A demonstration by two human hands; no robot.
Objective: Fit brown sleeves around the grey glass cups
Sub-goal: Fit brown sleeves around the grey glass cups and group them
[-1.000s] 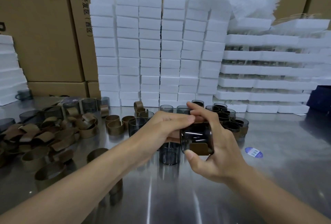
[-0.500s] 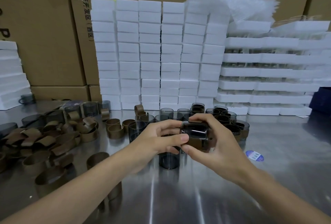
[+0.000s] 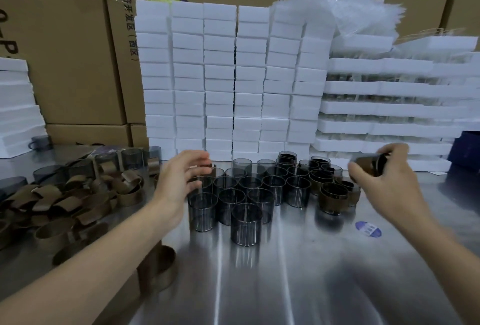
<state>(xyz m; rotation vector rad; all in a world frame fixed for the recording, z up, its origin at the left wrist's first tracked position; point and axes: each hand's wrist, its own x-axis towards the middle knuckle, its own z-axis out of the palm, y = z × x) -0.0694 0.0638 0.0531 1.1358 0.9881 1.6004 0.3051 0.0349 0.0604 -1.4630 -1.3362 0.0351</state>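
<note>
**The right hand (image 3: pixel 384 184) carries the sleeved cup (image 3: pixel 368 162) off as the left hand (image 3: pixel 181 181) lets go**

A second ago both hands met at the centre of the table, working a brown sleeve onto one grey cup. Now they have parted. The right hand has swung out to the right and farther away. It grips the sleeved cup, which is tilted and blurred, above and just right of the group of finished cups (image 3: pixel 333 194). The left hand has released the cup and moved left. Its fingers are loosely spread and motion-blurred at the left edge of the cluster of bare grey cups (image 3: pixel 246 194), on the side nearest the pile of loose sleeves (image 3: pixel 78 194). With the hands apart, that cluster is now in plain view.
</note>
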